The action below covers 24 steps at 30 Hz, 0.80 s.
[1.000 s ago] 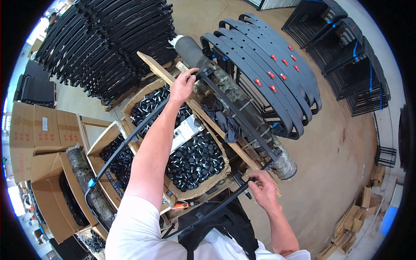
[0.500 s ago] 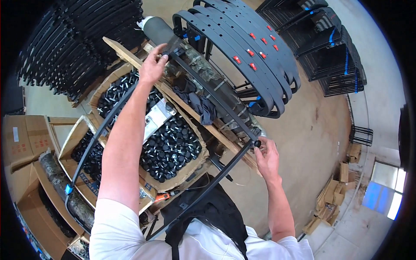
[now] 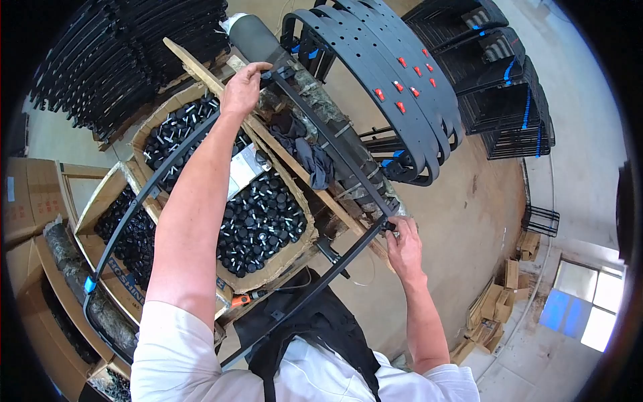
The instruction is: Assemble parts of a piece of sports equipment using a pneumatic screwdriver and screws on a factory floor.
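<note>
A dark metal tube frame [image 3: 335, 144] lies across in front of me, its bars meeting at a corner near each hand. At the right corner, my right hand [image 3: 404, 249] pinches a black screw-in foot [image 3: 388, 226] against the tube. My left hand [image 3: 241, 90] reaches to the far corner, fingers pressed together beside a small bracket; what they hold there is hidden. Below my left arm, a cardboard box of black-headed screw-in feet [image 3: 258, 224] with silver threaded stems stands open, a white box [image 3: 245, 173] lying on them.
A padded roll [image 3: 251, 40] and a wooden board [image 3: 295, 157] lie under the frame, with a dark cloth [image 3: 311, 161] between. Curved dark frames with red clips [image 3: 375, 60] stand beyond. Black parts [image 3: 127, 60] are stacked far left. An orange-ended tool [image 3: 241, 299] lies near me.
The view has shifted slightly. My right fingers have turned around the black foot at the corner and now cover more of it. My left fingers have closed together at the far corner.
</note>
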### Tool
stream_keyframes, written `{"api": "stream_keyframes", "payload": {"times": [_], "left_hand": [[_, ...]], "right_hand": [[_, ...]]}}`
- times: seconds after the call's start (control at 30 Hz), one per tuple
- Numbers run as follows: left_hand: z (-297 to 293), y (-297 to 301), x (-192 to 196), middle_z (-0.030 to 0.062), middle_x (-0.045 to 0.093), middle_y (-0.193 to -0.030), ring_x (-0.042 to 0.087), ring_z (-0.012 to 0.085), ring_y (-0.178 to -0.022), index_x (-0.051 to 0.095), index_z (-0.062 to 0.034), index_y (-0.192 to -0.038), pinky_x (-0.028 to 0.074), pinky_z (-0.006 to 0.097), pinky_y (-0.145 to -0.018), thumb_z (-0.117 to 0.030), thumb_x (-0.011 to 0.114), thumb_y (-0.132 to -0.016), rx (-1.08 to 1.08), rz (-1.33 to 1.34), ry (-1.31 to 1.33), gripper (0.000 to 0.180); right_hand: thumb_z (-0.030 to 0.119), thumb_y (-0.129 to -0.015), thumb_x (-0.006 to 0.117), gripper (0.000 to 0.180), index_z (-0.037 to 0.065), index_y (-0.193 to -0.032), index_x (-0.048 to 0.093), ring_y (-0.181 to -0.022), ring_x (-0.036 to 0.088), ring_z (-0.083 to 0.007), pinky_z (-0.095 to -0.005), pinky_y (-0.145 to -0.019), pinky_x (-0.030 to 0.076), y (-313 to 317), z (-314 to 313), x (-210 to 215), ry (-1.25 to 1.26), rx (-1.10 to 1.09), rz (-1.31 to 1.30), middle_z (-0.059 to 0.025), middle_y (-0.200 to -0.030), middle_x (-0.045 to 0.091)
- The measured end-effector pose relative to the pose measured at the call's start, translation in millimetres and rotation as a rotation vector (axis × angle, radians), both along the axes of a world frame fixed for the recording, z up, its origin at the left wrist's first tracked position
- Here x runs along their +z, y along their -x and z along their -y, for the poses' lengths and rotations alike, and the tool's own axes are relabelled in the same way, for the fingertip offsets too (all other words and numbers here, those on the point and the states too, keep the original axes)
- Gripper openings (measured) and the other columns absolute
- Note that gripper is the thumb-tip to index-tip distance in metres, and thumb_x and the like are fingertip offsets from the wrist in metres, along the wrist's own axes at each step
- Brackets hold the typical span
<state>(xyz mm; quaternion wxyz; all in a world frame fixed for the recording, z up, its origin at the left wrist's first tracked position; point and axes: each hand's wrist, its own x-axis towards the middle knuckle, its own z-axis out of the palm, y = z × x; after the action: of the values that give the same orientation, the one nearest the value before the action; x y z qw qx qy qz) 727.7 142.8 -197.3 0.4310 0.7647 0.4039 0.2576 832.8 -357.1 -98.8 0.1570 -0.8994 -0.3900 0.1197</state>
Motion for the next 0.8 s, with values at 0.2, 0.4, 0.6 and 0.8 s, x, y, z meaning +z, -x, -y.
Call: {"api": "stream_keyframes", "payload": {"times": [0.2, 0.4, 0.6, 0.8], "left_hand": [[11.7, -1.5, 19.8, 0.0033, 0.069, -0.137, 0.068, 0.0238, -0.124, 0.072, -0.0296, -0.134, 0.050, 0.041, -0.109, -0.045, 0.063, -0.103, 0.039, -0.161, 0.021, 0.036], [1.9, 3.6, 11.5, 0.0035, 0.068, -0.136, 0.068, 0.0234, -0.123, 0.072, -0.0305, -0.135, 0.051, 0.041, -0.108, -0.044, 0.065, -0.102, -0.008, -0.060, -0.028, 0.036], [11.8, -0.2, 20.7, 0.0057, 0.068, -0.136, 0.068, 0.0249, -0.123, 0.069, -0.0254, -0.140, 0.051, 0.040, -0.107, -0.037, 0.064, -0.105, -0.012, -0.088, 0.183, 0.037], [7.0, 8.8, 12.2, 0.0021, 0.069, -0.138, 0.070, 0.0250, -0.120, 0.071, -0.0346, -0.136, 0.052, 0.041, -0.107, -0.042, 0.065, -0.103, 0.010, -0.148, -0.088, 0.034]], "right_hand": [[0.027, -0.099, 0.071, 0.033, 0.006, -0.125, 0.068, -0.097, 0.074, -0.0354, -0.0480, -0.086, 0.057, 1.6, -15.4, 16.1, 0.266, -0.107, 0.043, -0.0154, -0.105, 0.076], [0.036, -0.107, 0.061, 0.033, 0.009, -0.125, 0.065, -0.086, 0.077, -0.0378, -0.0485, -0.083, 0.057, -3.0, -31.6, 16.8, 0.275, -0.197, -0.028, -0.0114, -0.082, 0.079], [0.036, -0.106, 0.061, 0.037, 0.007, -0.128, 0.061, -0.086, 0.075, -0.0412, -0.0503, -0.083, 0.057, -16.1, -18.2, 0.6, 0.325, -0.153, 0.023, -0.0151, -0.082, 0.077], [0.033, -0.096, 0.071, 0.050, 0.001, -0.130, 0.053, -0.086, 0.074, -0.0432, -0.0527, -0.084, 0.056, -9.5, -31.6, 25.0, 0.393, -0.095, -0.167, -0.0194, -0.081, 0.074]]}}
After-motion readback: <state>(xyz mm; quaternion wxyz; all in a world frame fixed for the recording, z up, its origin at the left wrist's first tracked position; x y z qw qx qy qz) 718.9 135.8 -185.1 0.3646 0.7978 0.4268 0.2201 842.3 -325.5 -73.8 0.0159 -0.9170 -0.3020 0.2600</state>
